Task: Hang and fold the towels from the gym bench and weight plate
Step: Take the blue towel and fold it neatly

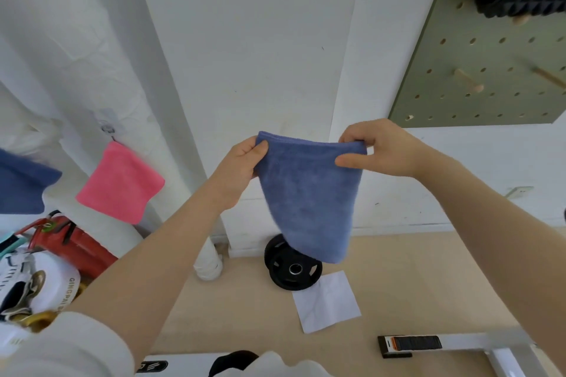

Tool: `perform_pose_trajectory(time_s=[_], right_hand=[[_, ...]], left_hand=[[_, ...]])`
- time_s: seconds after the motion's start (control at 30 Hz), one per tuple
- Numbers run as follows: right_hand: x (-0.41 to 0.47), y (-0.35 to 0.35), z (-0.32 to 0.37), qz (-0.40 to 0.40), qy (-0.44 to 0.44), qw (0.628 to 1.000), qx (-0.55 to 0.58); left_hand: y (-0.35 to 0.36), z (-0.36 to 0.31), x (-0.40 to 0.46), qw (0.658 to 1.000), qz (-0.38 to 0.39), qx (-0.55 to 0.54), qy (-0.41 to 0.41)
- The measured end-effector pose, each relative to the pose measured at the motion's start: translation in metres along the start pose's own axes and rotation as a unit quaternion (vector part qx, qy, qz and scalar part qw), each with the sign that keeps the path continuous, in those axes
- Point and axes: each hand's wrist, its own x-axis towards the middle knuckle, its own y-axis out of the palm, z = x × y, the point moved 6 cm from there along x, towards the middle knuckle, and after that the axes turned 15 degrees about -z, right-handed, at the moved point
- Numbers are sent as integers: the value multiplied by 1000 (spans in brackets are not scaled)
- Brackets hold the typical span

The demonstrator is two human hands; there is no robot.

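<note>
A blue towel (309,193) hangs in the air in front of the white wall, folded over along its top edge. My left hand (242,162) pinches its upper left corner and my right hand (373,147) pinches its upper right corner. A pink towel (121,182) hangs from a wall hook (107,128) at the left. Another dark blue towel (23,184) hangs at the far left edge. A black weight plate (292,268) leans on the floor against the wall, partly behind the held towel.
A white sheet (326,301) lies on the tan floor beside the plate. A red fire extinguisher (73,246) and bags sit at the lower left. A green pegboard (487,67) with wooden pegs hangs at the upper right. A metal bench frame (459,343) runs along the bottom right.
</note>
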Motion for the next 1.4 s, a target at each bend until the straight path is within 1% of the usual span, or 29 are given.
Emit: perform_pose_trajectory(time_s=[0.03, 0.07, 0.1, 0.17, 0.2, 0.23, 0.27, 0.3, 0.4, 0.5, 0.57, 0.63, 0.7, 0.8, 0.93, 0.97, 1.07, 1.13, 1.2, 1.27, 1.3, 1.37, 1.4], right_hand=[[1, 1, -2, -42, 50, 995, 77], [1, 3, -4, -83, 101, 977, 167], [1, 6, -6, -113, 147, 946, 266], [-1, 14, -8, -138, 232, 858, 438], [-1, 18, -11, -145, 265, 818, 490], [-1, 22, -15, -150, 292, 786, 525], [-2, 27, -17, -143, 310, 764, 547], [-2, 33, -19, -122, 322, 756, 556], [-13, 58, -19, -17, 334, 769, 545], [-23, 83, -11, 92, 287, 783, 543], [-26, 92, -3, 118, 262, 796, 532], [-24, 93, 4, 101, 266, 788, 546], [-18, 90, 10, 78, 273, 777, 562], [-11, 89, 17, 72, 285, 768, 569], [-8, 86, 12, 64, 367, 707, 600], [-8, 83, 9, 52, 381, 704, 597], [-5, 75, -4, 10, 411, 713, 568], [-2, 69, -9, -17, 413, 705, 576], [0, 64, -15, -42, 410, 690, 595], [3, 62, -21, -66, 411, 672, 612], [6, 61, -24, -77, 411, 666, 618], [10, 65, -27, -78, 418, 663, 616], [10, 71, -28, -60, 428, 667, 607]], left_hand=[[2, -1, -2, 1000, 3, -17, -2], [4, -3, -4, 999, 8, -39, -7], [7, -7, -6, 998, 15, -65, -14], [12, -15, -8, 993, 25, -116, -28], [13, -20, -8, 990, 24, -136, -32], [14, -24, -7, 988, 20, -148, -35], [14, -28, -7, 987, 17, -152, -36], [15, -32, -7, 988, 15, -150, -35], [18, -36, -10, 990, 4, -136, -48], [15, -37, -11, 987, -24, -141, -72], [6, -38, -8, 985, -53, -142, -84], [-4, -38, -3, 982, -76, -142, -103], [-9, -35, 1, 977, -71, -152, -134], [-6, -19, -7, 967, -17, -165, -193], [9, 18, -31, 924, 70, -242, -287], [11, 26, -35, 925, 94, -233, -286], [13, 37, -46, 942, 190, -156, -227], [12, 41, -50, 948, 219, -118, -198], [11, 42, -50, 951, 237, -110, -165], [13, 36, -50, 951, 231, -141, -148], [13, 33, -47, 953, 209, -161, -148], [11, 26, -41, 958, 143, -190, -158], [9, 23, -37, 962, 106, -195, -159]])
